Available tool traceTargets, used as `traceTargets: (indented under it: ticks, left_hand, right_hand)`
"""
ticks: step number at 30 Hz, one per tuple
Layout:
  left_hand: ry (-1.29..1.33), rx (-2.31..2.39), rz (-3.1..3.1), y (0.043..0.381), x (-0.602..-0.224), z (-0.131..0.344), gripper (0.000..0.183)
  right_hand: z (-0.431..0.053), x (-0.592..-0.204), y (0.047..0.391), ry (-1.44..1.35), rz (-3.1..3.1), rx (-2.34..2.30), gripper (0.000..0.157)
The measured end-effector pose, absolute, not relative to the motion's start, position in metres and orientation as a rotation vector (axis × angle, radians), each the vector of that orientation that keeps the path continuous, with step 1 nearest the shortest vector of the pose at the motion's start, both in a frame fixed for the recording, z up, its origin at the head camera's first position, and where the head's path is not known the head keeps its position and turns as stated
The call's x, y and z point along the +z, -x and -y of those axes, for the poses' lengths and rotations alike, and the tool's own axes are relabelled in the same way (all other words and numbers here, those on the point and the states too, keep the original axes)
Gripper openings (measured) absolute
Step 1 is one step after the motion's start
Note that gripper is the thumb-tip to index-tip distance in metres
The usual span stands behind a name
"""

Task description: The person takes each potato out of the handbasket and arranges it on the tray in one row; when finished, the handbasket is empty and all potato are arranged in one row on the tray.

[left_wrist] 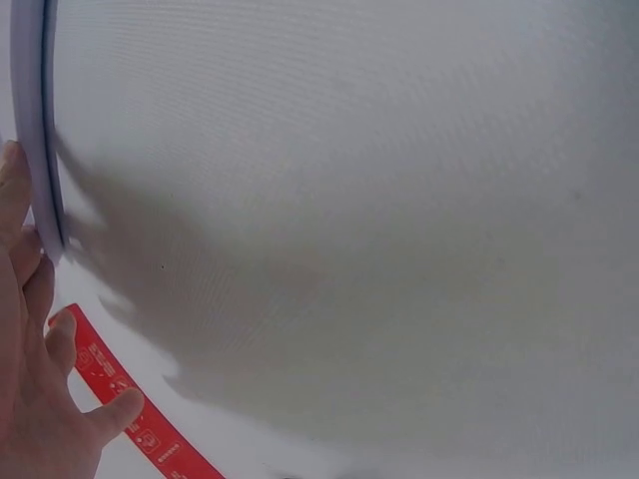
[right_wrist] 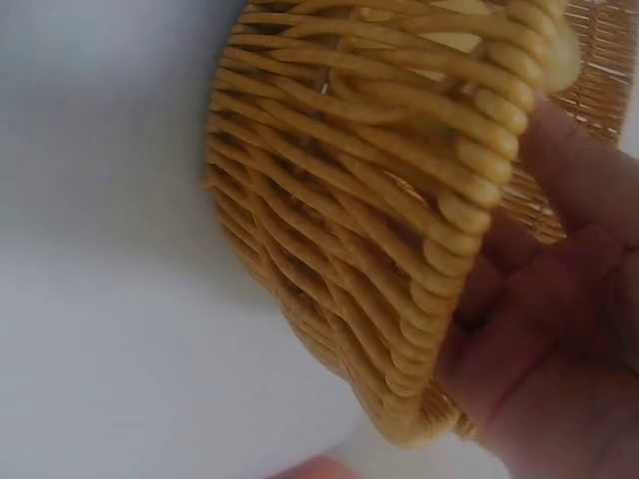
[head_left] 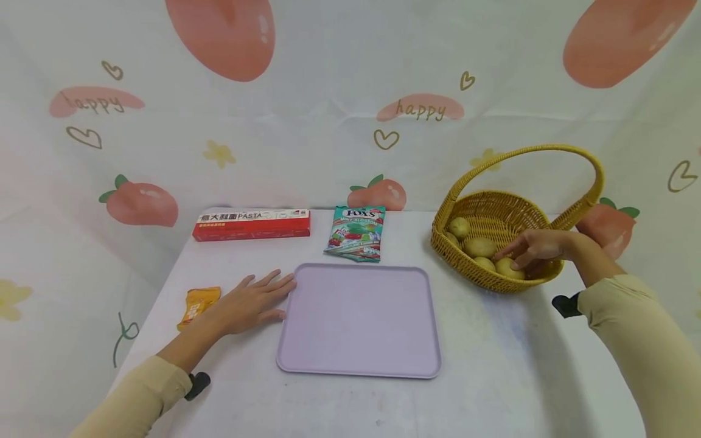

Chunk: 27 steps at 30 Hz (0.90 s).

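Head view: nearest is a flat lavender tray [head_left: 358, 322], with the left hand [head_left: 249, 307], fingers spread, at its left edge. Farther off, the right hand [head_left: 542, 245] dips into a yellow wicker basket [head_left: 460, 261], thumb and fingers over a front potato [head_left: 509, 269]; I cannot tell whether they pinch it. A good grasp would probably cup one potato's sides, clear of the weave. The potatoes look oval, smooth, pale yellow-brown. Toward the back: a green FOX'S candy bag [head_left: 358, 234] and red-and-white PASTA box [head_left: 252, 225].
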<state>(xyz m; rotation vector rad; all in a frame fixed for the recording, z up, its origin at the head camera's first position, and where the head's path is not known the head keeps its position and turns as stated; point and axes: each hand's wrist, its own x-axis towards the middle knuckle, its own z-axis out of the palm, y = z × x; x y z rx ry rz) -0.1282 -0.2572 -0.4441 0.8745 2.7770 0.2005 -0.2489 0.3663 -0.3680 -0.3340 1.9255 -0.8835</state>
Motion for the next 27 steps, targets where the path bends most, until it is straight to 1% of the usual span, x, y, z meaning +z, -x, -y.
traceTargets:
  ticks: [5, 10, 16, 22, 27]
  left_hand:
    - [-0.879, 0.197, -2.77, 0.128, -0.443, 0.255, 0.075]
    - [-0.866, 0.185, -2.77, 0.128, -0.441, 0.255, 0.075]
    - [-0.873, 0.182, -2.77, 0.128, -0.441, 0.254, 0.075]
    - [-0.88, 0.169, -2.78, 0.129, -0.443, 0.254, 0.075]
    - [-0.883, 0.171, -2.781, 0.129, -0.443, 0.256, 0.074]
  right_hand:
    - [-0.37, -0.364, 0.244, 0.413, -1.962, -0.918, 0.043]
    - [-0.368, -0.353, 0.242, 0.528, -1.977, -0.965, 0.038]
    - [-0.36, -0.341, 0.236, 0.611, -2.04, -0.963, 0.042]
    - [-0.344, -0.331, 0.23, 0.754, -2.141, -0.942, 0.042]
    - [-0.321, -0.326, 0.227, 0.86, -2.2, -0.937, 0.039]
